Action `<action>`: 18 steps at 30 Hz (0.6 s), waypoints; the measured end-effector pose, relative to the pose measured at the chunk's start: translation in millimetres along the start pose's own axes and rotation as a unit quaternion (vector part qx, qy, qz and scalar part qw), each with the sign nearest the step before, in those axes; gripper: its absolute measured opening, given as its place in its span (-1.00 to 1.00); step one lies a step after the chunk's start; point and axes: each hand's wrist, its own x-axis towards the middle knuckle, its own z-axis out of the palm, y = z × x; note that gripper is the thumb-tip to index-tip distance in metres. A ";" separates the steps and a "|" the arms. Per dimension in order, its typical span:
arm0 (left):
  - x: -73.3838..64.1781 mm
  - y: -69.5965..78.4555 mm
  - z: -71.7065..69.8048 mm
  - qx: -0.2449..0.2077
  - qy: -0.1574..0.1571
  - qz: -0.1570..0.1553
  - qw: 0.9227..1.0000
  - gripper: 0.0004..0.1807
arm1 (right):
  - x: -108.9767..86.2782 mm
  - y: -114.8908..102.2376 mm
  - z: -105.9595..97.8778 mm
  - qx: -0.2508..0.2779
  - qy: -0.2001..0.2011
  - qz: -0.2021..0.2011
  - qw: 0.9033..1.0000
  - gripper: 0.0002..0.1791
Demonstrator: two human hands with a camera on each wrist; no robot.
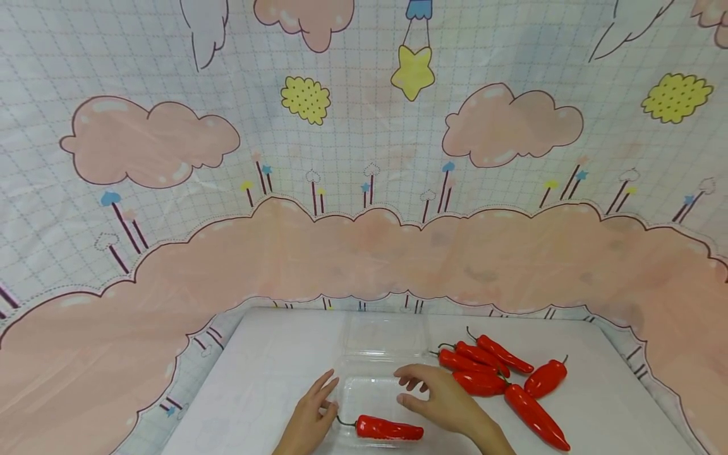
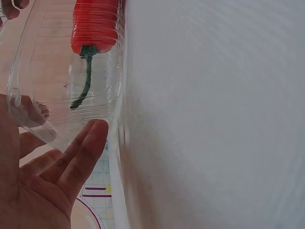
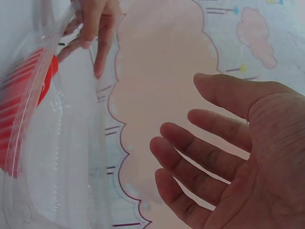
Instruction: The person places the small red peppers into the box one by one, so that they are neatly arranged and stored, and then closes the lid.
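A clear plastic clamshell box [image 1: 375, 388] lies with its lid [image 1: 387, 335] folded back on the white table. One red chili pepper [image 1: 389, 428] with a dark green stem rests in it along the near side, stem to the left. My left hand [image 1: 309, 414] is at the box's left edge. In the left wrist view, its straight fingers [image 2: 88, 150] lie against the box corner near the stem. Over the box's right side hovers my right hand [image 1: 440, 398], holding nothing, its fingers loosely bent and spread apart in the right wrist view.
Several more red peppers [image 1: 534, 414] lie in a loose group on the table, right of the box and beyond the right hand. A patterned cloth [image 1: 364, 253] with pink clouds hangs behind the white table [image 1: 244, 385].
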 end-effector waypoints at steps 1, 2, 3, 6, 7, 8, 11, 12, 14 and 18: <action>0.0 0.1 0.0 0.001 0.000 0.000 1.000 -0.51 | -0.7 0.3 -1.5 -0.002 0.004 -0.003 1.000 -0.56; 0.1 0.2 0.1 0.001 0.001 0.000 1.000 -0.51 | -1.6 0.6 -3.0 -0.002 0.008 -0.005 1.000 -0.56; 0.2 0.2 0.2 0.002 0.002 0.001 1.000 -0.51 | -2.5 1.3 -4.4 0.000 0.011 -0.007 1.000 -0.57; 0.1 -0.1 0.2 0.002 0.005 0.004 1.000 -0.51 | -5.4 3.9 -7.3 0.005 0.018 -0.006 1.000 -0.57; 0.1 -0.2 0.2 0.002 0.005 0.005 1.000 -0.51 | -6.6 5.1 -8.1 0.007 0.019 -0.003 1.000 -0.57; 0.0 -0.3 0.3 0.002 0.006 0.006 1.000 -0.51 | -7.9 6.4 -8.7 0.009 0.021 0.001 1.000 -0.57; -0.6 -1.0 0.2 0.003 0.006 0.009 1.000 -0.52 | -11.8 11.4 -9.4 0.012 0.022 0.014 1.000 -0.57; -0.9 -1.1 0.1 0.003 0.007 0.010 1.000 -0.52 | -13.1 13.3 -9.5 0.012 0.021 0.020 1.000 -0.56; -1.4 -1.5 0.0 0.005 0.009 0.012 1.000 -0.52 | -15.1 17.2 -9.4 0.011 0.021 0.028 0.999 -0.56; -2.3 -2.3 -0.1 0.006 0.010 0.015 1.000 -0.52 | -18.2 26.0 -8.9 0.012 0.017 0.040 0.999 -0.54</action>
